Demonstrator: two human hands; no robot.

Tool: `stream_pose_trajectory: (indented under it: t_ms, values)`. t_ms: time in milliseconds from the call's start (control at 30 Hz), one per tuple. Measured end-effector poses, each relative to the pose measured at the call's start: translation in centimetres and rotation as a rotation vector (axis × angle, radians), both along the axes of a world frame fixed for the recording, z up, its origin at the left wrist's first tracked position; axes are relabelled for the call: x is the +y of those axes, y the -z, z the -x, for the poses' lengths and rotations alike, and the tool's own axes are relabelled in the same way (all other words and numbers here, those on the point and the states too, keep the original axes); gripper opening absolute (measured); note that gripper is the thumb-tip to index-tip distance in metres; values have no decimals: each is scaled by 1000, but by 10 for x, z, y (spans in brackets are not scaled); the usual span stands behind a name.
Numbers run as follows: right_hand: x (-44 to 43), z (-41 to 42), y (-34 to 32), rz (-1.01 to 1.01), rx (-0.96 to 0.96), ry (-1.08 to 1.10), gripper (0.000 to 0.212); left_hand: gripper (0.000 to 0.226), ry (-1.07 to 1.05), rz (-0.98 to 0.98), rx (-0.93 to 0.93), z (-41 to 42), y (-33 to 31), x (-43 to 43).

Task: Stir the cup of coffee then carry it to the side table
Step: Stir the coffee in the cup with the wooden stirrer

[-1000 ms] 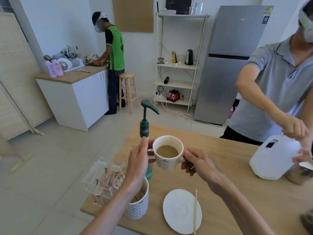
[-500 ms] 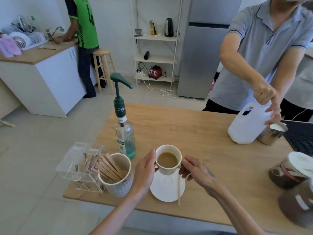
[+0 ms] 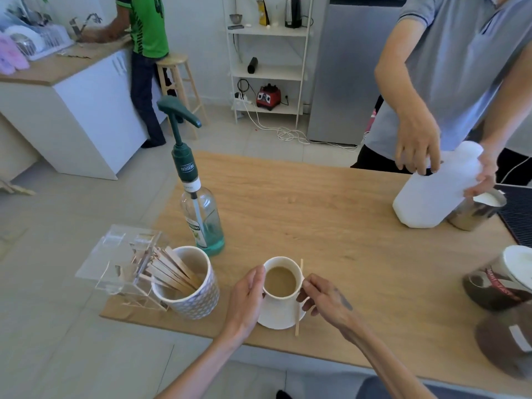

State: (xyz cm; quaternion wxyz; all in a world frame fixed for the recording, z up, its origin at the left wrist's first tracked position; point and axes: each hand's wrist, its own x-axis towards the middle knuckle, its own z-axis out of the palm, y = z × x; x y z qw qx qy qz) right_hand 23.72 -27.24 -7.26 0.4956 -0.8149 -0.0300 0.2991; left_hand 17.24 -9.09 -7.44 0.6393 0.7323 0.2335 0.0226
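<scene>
Cradling the cup on its saucer, the left hand cups its nine-o'clock side while the right hand pinches the three-o'clock handle, likely steadying it; the stir stick rests across the saucer's edge.

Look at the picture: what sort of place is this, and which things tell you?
Probably a small shared kitchen or coffee corner: a fridge, a counter with a sink and dish rack, and a syrup bottle beside a mug of stirrers.

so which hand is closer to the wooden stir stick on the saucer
Right. The right hand is at the cup's handle, just beside the stick; the left hand is on the far side of the cup.
</scene>
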Motion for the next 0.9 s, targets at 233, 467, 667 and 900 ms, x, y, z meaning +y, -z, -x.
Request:
stream_pose_trajectory:
  t_ms: [233,467,667,900]
  values:
    - [1,-2,15,-20,1,-29,24,52,-18,-28,17,0,12,0]
    - [4,-2,18,-31,4,-41,15,41,-22,-36,29,5,17,1]
    - [6,0,27,-27,19,-14,14,38,17,-11,43,5,21,6]
    - [6,4,19,-10,43,6,16,46,104,-6,52,6,26,15]
